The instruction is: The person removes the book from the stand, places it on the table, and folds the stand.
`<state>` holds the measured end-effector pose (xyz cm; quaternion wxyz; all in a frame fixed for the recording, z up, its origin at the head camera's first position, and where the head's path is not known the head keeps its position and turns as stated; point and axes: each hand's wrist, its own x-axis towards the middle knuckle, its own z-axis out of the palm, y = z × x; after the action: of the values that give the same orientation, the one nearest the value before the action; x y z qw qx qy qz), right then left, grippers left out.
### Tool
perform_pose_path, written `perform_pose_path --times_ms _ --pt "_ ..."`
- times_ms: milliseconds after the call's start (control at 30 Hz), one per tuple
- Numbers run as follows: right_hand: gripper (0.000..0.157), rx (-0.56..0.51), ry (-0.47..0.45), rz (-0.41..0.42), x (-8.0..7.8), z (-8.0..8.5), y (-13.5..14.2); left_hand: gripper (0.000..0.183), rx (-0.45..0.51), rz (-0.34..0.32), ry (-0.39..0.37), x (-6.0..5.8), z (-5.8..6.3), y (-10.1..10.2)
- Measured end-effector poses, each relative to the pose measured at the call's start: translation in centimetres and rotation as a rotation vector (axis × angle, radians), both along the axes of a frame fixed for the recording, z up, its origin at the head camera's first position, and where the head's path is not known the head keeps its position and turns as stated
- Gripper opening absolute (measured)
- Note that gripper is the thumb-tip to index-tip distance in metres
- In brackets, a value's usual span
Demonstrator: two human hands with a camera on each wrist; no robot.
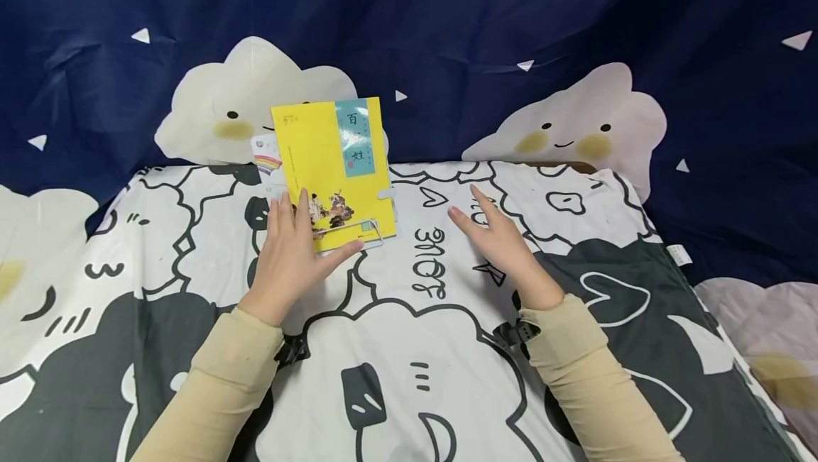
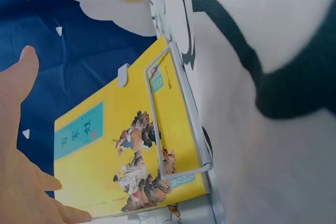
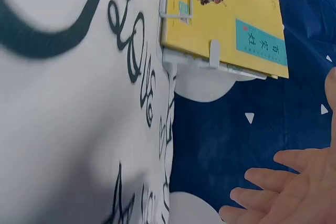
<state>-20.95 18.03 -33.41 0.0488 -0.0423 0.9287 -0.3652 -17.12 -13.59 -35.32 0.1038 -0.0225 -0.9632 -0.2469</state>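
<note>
A yellow book [image 1: 313,157] with a teal title label [image 1: 353,137] stands tilted back on a white book stand. The stand's wire bar [image 2: 158,114] crosses the lower front of the cover, and a white clip [image 3: 214,53] hooks over one side edge. My left hand [image 1: 284,256] is at the book's lower left with its fingers straight; whether they touch the book I cannot tell. To the right of the book, my right hand [image 1: 508,245] is held apart from it, fingers spread and holding nothing.
Behind the book's left edge, a white panel with a rainbow [image 1: 265,160] sticks out. A black and white cartoon-print cloth [image 1: 409,348] covers the table. At the back hangs a dark blue curtain [image 1: 447,22] with cloud faces.
</note>
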Motion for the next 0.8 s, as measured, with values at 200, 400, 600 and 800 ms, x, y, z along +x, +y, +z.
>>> perform_pose_path --times_ms 200,400,600,800 --pt "0.077 -0.207 -0.024 0.018 -1.1 -0.2 -1.2 0.124 0.117 -0.003 -0.022 -0.3 0.6 0.0" --pt "0.069 -0.444 -0.049 0.047 -1.7 -0.1 -2.5 0.126 0.2 0.004 -0.048 -0.7 0.9 -0.2" --pt "0.065 -0.611 -0.132 0.085 -2.6 0.1 -4.0 0.125 0.314 0.008 -0.067 -1.2 1.3 -0.3" --pt "0.07 -0.663 -0.19 0.11 -3.6 0.4 -5.5 0.122 0.413 0.006 -0.061 -1.5 1.3 -0.3"
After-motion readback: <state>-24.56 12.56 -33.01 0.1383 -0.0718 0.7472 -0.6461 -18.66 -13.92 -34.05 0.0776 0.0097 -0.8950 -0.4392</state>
